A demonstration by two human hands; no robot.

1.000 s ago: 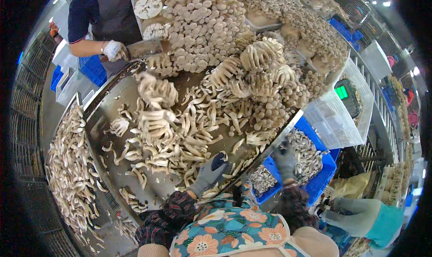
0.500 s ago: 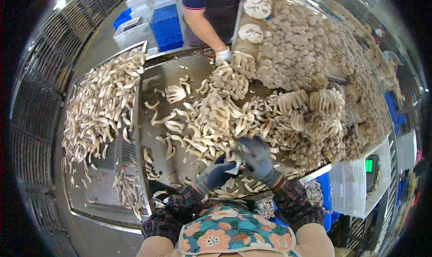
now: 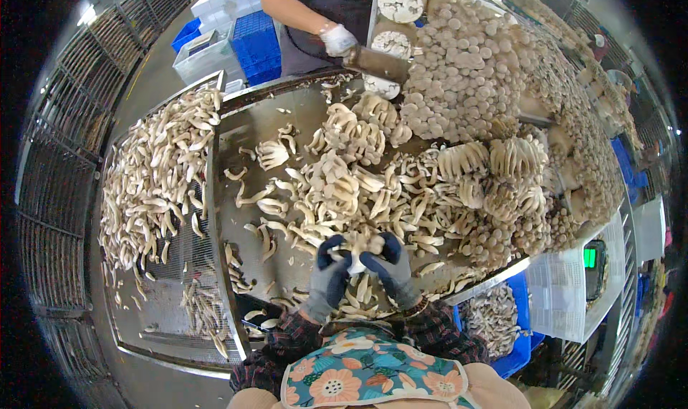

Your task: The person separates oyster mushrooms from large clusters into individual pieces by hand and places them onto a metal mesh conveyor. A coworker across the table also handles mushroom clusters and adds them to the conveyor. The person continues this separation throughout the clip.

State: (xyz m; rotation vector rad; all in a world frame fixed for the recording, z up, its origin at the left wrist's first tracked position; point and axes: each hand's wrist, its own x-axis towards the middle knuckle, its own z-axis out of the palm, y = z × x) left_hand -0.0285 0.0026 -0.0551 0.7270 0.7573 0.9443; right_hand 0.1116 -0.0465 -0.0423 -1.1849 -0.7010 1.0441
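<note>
Both gloved hands, left hand (image 3: 328,276) and right hand (image 3: 390,265), closed around a mushroom clump (image 3: 356,250) just above the steel table (image 3: 247,133). Best split gently from the base, stems kept whole, over the loose mushrooms (image 3: 358,194).

There is a single view, from a fisheye camera worn on the person's head, looking steeply down and forward over the bench (image 3: 287,122). It sits close: the person's apron (image 3: 369,373) fills the lower edge, and both gloved hands, left hand (image 3: 328,276) and right hand (image 3: 390,265), meet just below the picture's middle. The far side of the bench lies toward the top, where a co-worker's hand (image 3: 337,40) reaches in. Straight edges bow toward the dark round rim, and racks (image 3: 57,194) curve along the left.
</note>
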